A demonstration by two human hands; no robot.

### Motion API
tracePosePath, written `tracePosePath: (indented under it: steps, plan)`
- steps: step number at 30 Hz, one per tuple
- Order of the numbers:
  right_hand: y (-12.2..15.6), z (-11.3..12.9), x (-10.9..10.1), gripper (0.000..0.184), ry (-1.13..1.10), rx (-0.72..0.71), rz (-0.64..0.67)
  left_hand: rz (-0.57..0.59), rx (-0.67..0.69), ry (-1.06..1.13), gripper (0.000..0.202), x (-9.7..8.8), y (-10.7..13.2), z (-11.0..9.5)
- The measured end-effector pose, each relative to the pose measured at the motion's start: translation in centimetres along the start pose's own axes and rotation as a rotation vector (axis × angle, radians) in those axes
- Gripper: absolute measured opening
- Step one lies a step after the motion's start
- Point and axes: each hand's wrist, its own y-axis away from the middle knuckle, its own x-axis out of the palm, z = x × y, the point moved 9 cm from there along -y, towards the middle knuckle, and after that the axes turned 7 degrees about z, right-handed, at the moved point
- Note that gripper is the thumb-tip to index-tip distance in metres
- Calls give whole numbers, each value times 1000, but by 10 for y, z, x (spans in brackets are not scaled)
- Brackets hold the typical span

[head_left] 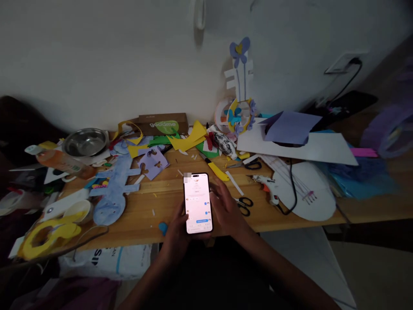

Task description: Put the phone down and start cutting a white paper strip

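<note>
Head view: a wooden tabletop point(161, 202) runs along a pale wall, strewn with cut foam and paper. The biggest pieces lie on its right side: a white sheet point(325, 148) with a folded lilac sheet point(290, 127) on top, and below them a white oval board point(309, 189) with a black cord running across it. At the left lies a pale blue foam cutout point(111, 193), with a yellow foam ring point(45, 237) nearer the front edge. At the back left sits a steel bowl point(85, 142), with a brown cardboard box point(161, 124) to its right, and against the wall farther right a paper butterfly ornament point(240, 86) stands upright. A glue gun point(266, 185) rests beside the oval board; black scissors point(243, 204) lie just right of the hands, and a yellow utility knife point(216, 170) lies just behind them.

At the front edge, near the middle, a phone point(198, 202) is held upright with its screen lit. The left hand point(176, 234) grips it from below and the left, fingers curled around its lower edge. The right hand point(226, 206) cups its right side, fingers loosely spread along the edge.
</note>
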Motion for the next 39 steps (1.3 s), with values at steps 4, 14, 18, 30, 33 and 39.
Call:
tracePosePath:
  steps: [4, 14, 18, 30, 33, 39]
  plan:
    - [-10, 19, 7, 52, 305, -113, 104, 14, -22, -21, 89, -5, -2, 9]
    - [-4, 4, 21, 62, 376, -73, 156, 30, -19, -37, 83, -9, -2, 9]
    - [-4, 5, 18, 64, 334, -89, 120, 34, -26, -33, 83, -8, -3, 12]
    - [-6, 2, 17, 73, 326, -83, 138, 51, -22, -48, 79, -4, -5, 12]
    - [-7, -1, 21, 71, 402, -54, 187, 41, 1, -91, 78, -4, -5, 11]
    - [-6, -5, 18, 79, 333, -55, 158, 80, 1, -41, 82, 4, -3, 7]
